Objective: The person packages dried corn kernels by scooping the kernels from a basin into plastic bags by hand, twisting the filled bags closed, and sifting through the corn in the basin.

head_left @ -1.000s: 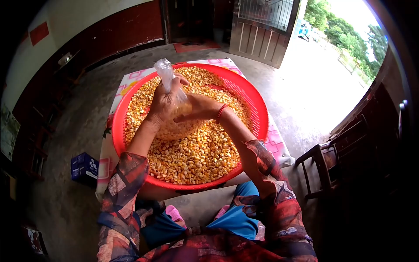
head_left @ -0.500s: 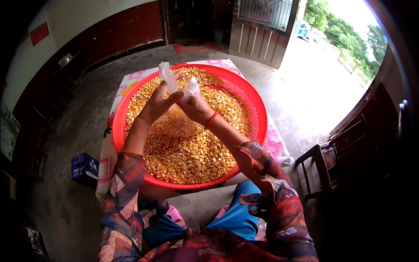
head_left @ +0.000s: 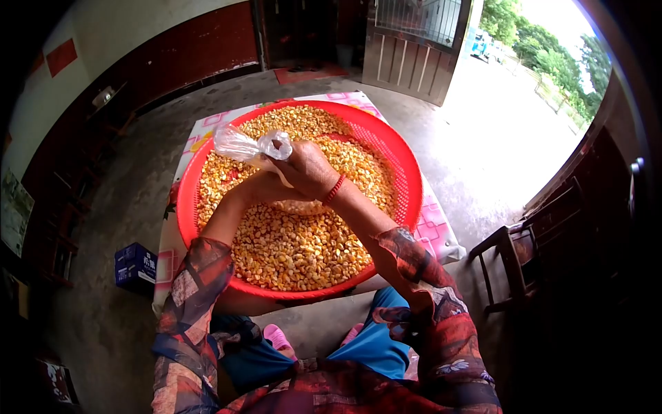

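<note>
A clear plastic bag (head_left: pixel 236 143) stands above the corn, its loose top crumpled and leaning to the left. My right hand (head_left: pixel 312 170) is closed round the bag's gathered neck, a red beaded bracelet on its wrist. Just below and to the left, my left hand (head_left: pixel 265 188) grips the same neck, its fingers partly hidden behind the right hand. The lower part of the bag, mostly covered by my hands, rests on the yellow corn kernels (head_left: pixel 296 248). These kernels fill a large round red plastic basket (head_left: pixel 408 179) with mesh sides.
Under the basket is a table with a pink-and-white patterned cover (head_left: pixel 434 231). A blue box (head_left: pixel 134 263) sits on the floor to the left. To the right is a wooden chair (head_left: pixel 507 262). A metal door (head_left: pixel 412 52) stands ajar at the back, beside the bright doorway.
Both hands have come closer together round the bag's neck. The bag's top, earlier two upright tufts apart, now bunches together and leans left. My left hand has dropped lower.
</note>
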Demonstrator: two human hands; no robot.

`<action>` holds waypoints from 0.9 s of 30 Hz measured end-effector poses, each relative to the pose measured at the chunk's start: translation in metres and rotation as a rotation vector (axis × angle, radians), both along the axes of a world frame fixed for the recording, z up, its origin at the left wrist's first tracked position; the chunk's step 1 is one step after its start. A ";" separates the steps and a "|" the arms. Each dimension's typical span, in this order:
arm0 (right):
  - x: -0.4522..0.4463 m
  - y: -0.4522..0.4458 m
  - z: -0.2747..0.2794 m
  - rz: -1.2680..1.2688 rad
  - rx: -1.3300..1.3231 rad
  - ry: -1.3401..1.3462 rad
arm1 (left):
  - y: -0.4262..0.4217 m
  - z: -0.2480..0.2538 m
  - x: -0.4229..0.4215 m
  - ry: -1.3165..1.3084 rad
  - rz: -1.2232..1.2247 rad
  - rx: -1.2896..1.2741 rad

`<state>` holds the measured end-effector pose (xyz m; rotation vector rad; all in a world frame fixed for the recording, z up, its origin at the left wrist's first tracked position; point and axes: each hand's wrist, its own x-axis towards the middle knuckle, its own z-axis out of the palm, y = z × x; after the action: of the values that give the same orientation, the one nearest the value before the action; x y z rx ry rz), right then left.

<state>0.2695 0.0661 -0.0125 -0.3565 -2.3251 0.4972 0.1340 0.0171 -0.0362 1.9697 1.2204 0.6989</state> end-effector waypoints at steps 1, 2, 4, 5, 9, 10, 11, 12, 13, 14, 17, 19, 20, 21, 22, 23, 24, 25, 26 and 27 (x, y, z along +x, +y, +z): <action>0.003 -0.008 0.008 0.066 -0.026 0.058 | 0.009 -0.012 -0.003 0.000 0.000 0.001; 0.005 -0.013 0.013 0.131 -0.053 0.116 | 0.010 -0.015 -0.003 -0.003 0.001 -0.001; -0.001 -0.007 0.007 0.177 -0.018 0.148 | 0.011 -0.015 -0.002 -0.001 0.014 0.000; -0.002 -0.005 0.004 0.182 0.036 0.093 | 0.010 -0.015 -0.001 -0.001 0.021 0.003; -0.010 0.005 -0.008 0.137 0.142 0.013 | 0.009 -0.018 0.001 0.002 0.036 0.018; -0.012 0.008 -0.011 0.116 0.158 0.013 | 0.010 -0.019 0.001 0.002 0.038 0.027; -0.010 0.006 -0.008 0.108 0.112 0.023 | 0.010 -0.020 0.002 0.004 0.045 0.033; -0.008 0.003 -0.003 0.108 0.112 0.024 | 0.010 -0.019 0.003 0.006 0.050 0.036; -0.007 0.001 0.001 0.085 0.028 0.044 | 0.009 -0.019 0.005 0.003 0.055 0.041; -0.005 -0.001 0.003 0.060 -0.055 0.064 | 0.008 -0.018 0.006 0.003 0.061 0.046; -0.002 0.004 0.004 0.084 0.069 0.178 | 0.009 -0.020 0.009 0.016 0.072 0.066; 0.000 0.005 0.005 0.057 0.067 0.185 | 0.010 -0.021 0.010 0.021 0.078 0.076; 0.001 0.006 0.005 0.031 0.065 0.192 | 0.010 -0.022 0.010 0.024 0.084 0.081; 0.000 0.006 0.005 0.035 0.089 0.203 | 0.010 -0.022 0.011 0.027 0.087 0.088; -0.001 0.007 0.004 0.035 0.090 0.201 | 0.010 -0.023 0.011 0.030 0.091 0.093; -0.002 0.007 0.003 0.027 0.076 0.185 | 0.010 -0.023 0.011 0.033 0.096 0.101; -0.002 0.007 0.002 0.020 0.062 0.170 | 0.011 -0.023 0.011 0.035 0.099 0.107; -0.004 0.009 0.000 0.021 0.062 0.167 | 0.011 -0.023 0.010 0.041 0.107 0.116; -0.005 0.013 -0.004 0.034 0.184 0.171 | 0.012 -0.023 0.010 0.044 0.117 0.126; -0.006 0.013 -0.002 0.048 0.306 0.175 | 0.012 -0.023 0.011 0.045 0.128 0.136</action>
<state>0.2633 0.0793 -0.0142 -0.1065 -2.1993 0.1809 0.1447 0.0286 -0.0588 2.0406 1.3670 0.8253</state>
